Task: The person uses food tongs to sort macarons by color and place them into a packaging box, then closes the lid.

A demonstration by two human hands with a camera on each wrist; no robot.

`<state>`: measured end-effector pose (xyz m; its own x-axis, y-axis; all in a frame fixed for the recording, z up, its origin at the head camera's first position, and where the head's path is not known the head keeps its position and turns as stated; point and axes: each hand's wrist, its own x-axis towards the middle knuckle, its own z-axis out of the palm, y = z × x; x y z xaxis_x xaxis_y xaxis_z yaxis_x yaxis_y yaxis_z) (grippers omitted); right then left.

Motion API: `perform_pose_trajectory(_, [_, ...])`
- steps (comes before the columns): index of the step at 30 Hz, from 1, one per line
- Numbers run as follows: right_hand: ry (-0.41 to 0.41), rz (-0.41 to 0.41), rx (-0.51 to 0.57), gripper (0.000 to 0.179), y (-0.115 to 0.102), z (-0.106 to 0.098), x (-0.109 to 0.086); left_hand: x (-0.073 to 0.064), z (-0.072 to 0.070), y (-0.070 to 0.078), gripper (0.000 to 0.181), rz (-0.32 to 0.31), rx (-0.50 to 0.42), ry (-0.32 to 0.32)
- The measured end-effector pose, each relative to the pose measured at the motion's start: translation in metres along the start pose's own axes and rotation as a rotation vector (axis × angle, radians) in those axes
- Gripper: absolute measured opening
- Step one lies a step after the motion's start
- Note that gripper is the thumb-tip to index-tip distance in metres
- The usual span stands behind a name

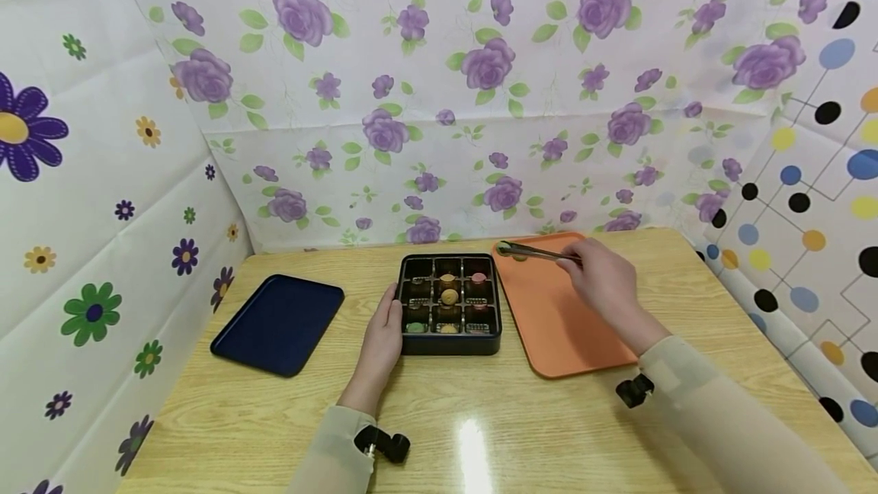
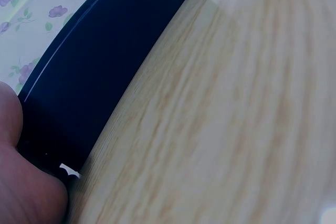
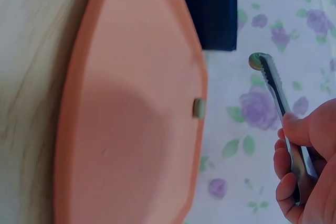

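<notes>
Metal tongs [image 1: 545, 252] are gripped in my right hand [image 1: 604, 277] above the far part of the orange tray [image 1: 572, 338]. Their serrated tips pinch a small green macaron [image 3: 256, 61], which is off the tray in the right wrist view. A second green macaron [image 3: 198, 108] lies by the tray's far rim. Left of that tray stands a black box [image 1: 449, 344] with a divided insert. Several pink, yellow, brown and green macarons sit in its compartments. My left hand [image 1: 380, 338] rests along the box's left side, fingers extended against the wall.
A dark blue tray [image 1: 277, 326] lies on the wooden table [image 1: 439, 410] to the left of my left hand. The orange tray sits close beside the box's right side. Flower-patterned cloth [image 1: 439, 174] rises behind the table's far edge, with patterned cloth on both sides too.
</notes>
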<state>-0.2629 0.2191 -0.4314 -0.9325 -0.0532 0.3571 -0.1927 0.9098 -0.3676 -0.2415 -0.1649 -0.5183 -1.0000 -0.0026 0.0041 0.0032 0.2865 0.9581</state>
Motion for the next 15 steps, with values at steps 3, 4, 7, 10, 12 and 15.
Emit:
perform_pose_trajectory(3, [0.0,-0.016,0.016,0.014,-0.013,-0.001,0.0,0.0,0.0,0.0,0.059,0.0,-0.002,0.001])
perform_pose_trajectory(4, [-0.001,-0.023,0.02,0.014,-0.016,-0.001,-0.001,0.0,0.0,0.0,0.059,0.001,-0.002,0.001])
perform_pose_trajectory(7, [-0.004,-0.049,0.03,0.014,-0.028,0.0,-0.002,0.0,0.0,0.0,0.059,-0.003,0.001,0.002])
perform_pose_trajectory(10, [-0.013,-0.075,0.03,0.013,-0.039,0.004,-0.003,0.0,0.0,0.0,0.059,-0.002,0.005,0.001])
perform_pose_trajectory(12, [-0.019,-0.09,0.024,0.013,-0.046,0.008,-0.004,0.0,0.0,0.001,0.059,-0.002,0.007,-0.002])
perform_pose_trajectory(15, [-0.02,-0.103,0.02,0.014,-0.055,0.015,-0.004,0.0,0.0,0.001,0.059,-0.002,0.005,-0.004])
